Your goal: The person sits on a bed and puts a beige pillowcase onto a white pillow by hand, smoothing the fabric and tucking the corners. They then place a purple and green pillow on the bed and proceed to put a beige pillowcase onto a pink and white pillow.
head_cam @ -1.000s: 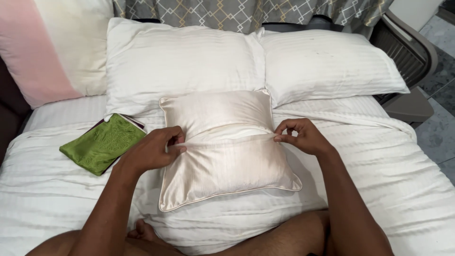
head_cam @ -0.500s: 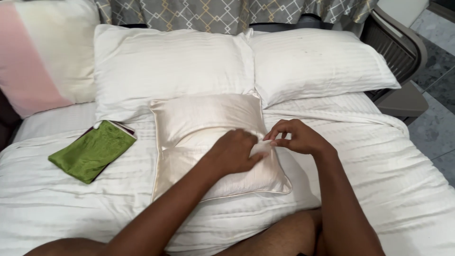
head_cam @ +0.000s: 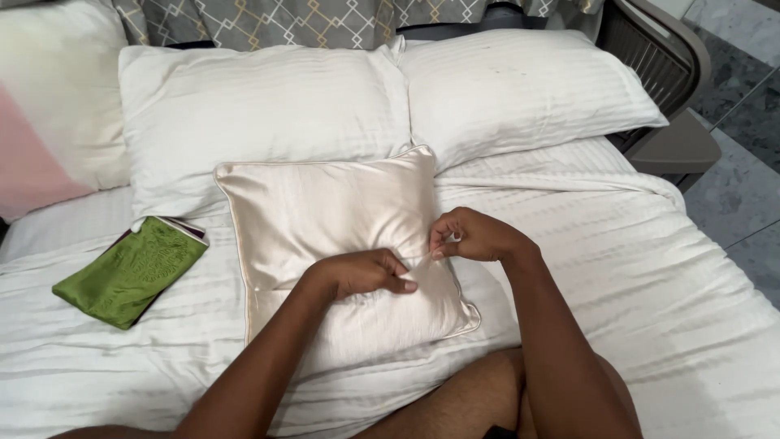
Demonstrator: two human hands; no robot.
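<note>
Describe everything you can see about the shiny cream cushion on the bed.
The cushion is square, cream and satiny, with piped edges and pointed corners. It lies flat on the white striped bedding, its top edge against two white pillows. The left hand presses on its lower right part, creasing the fabric, while the right hand pinches something small at its right edge. The left forearm covers part of its lower half.
</note>
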